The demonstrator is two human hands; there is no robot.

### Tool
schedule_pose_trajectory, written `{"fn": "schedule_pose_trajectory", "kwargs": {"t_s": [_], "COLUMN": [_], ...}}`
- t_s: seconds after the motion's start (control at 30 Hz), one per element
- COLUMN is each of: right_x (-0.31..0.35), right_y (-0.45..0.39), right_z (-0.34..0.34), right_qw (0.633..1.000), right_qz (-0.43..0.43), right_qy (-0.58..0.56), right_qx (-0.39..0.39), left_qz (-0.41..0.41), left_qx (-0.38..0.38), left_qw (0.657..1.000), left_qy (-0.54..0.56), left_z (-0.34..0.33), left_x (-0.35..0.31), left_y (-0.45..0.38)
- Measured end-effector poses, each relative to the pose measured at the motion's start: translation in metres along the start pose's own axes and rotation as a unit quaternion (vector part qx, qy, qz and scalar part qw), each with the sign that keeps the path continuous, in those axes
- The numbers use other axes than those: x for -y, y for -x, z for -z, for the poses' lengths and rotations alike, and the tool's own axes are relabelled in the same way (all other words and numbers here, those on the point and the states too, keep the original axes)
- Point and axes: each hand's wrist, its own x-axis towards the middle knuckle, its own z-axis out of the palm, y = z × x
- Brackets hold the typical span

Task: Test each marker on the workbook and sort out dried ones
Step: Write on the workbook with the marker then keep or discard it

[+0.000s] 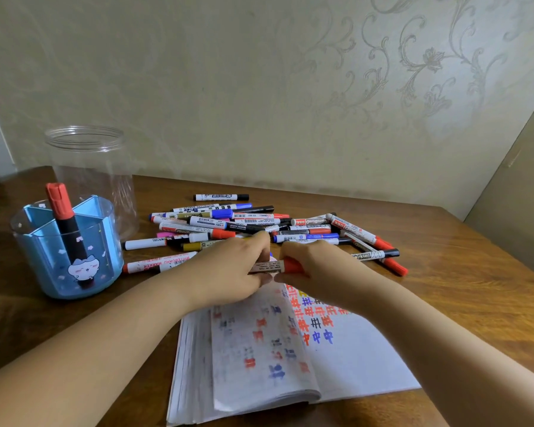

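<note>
Both hands meet over the far edge of the open workbook (352,365), holding one red whiteboard marker (273,267) level between them. The left hand (235,269) grips the white barrel; the right hand (309,269) is curled round the red cap. The barrel's small print is too blurred to read. The workbook's right page carries rows of red, blue and black test characters; the left page shows fainter ones.

Beyond the hands lies the marker pile (259,224) on the wooden table (460,288), with red, blue and black caps. One barrel near the left hand reads "WHITEBOARD MARKER" (159,264). At left, a blue cartoon pen holder (71,254) holds one red-capped black marker (65,223) upright, tilted. Behind it stands a clear plastic jar (93,171).
</note>
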Motion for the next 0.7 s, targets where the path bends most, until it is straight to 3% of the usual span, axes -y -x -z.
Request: {"fn": "schedule_pose_trajectory", "kwargs": {"t_s": [0.33, 0.47, 0.6, 0.7], "right_x": [0.014, 0.009, 0.004, -0.002], "right_y": [0.003, 0.002, 0.006, 0.007], "right_z": [0.000, -0.005, -0.007, -0.011], "right_qw": [0.988, 0.988, 0.986, 0.979], "right_qz": [0.068, 0.082, 0.132, 0.131], "right_qy": [0.134, 0.120, 0.083, 0.117], "right_qx": [-0.025, -0.043, -0.068, -0.099], "left_qz": [-0.016, -0.034, -0.045, -0.038], "left_qx": [0.005, -0.020, 0.009, 0.026], "left_qw": [0.996, 0.990, 0.995, 0.993], "left_qy": [-0.085, -0.135, -0.091, -0.105], "left_z": [-0.002, -0.003, -0.001, -0.002], "left_x": [-0.009, -0.005, -0.006, -0.005], "left_y": [0.001, 0.002, 0.006, 0.005]}}
